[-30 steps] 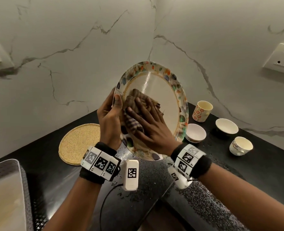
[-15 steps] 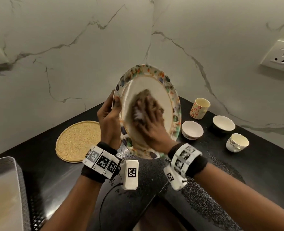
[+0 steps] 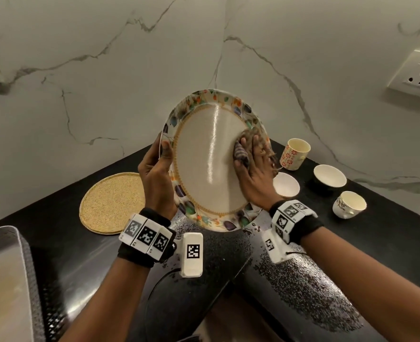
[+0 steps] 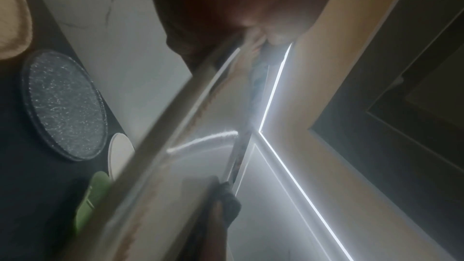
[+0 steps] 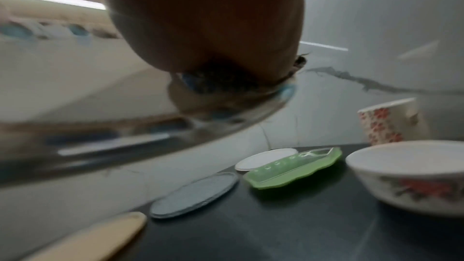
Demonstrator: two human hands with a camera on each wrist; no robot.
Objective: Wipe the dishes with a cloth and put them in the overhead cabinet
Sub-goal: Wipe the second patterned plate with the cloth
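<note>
A large plate (image 3: pixel 204 166) with a flowered rim is held upright, tilted over the black counter (image 3: pixel 389 243). My left hand (image 3: pixel 158 169) grips its left edge, thumb on the front face. My right hand (image 3: pixel 255 166) presses a brown striped cloth (image 3: pixel 241 154) flat against the plate's right side near the rim. The left wrist view shows the plate (image 4: pixel 160 146) edge-on. In the right wrist view my palm (image 5: pixel 206 27) covers the cloth (image 5: pixel 220 78) on the blurred plate (image 5: pixel 100 126).
A flowered cup (image 3: pixel 294 154), two white bowls (image 3: pixel 286 185) (image 3: pixel 329 176) and a small cup (image 3: pixel 349 204) stand at the right. A round woven mat (image 3: pixel 111 202) lies at the left, a tray (image 3: pixel 4 280) at the near left. A green dish (image 5: pixel 293 168), glass disc (image 5: pixel 194 194) and white lid (image 5: pixel 266 159) sit behind.
My right hand has slid the cloth from the plate's left-centre across to its right side. The left hand keeps its hold on the left rim.
</note>
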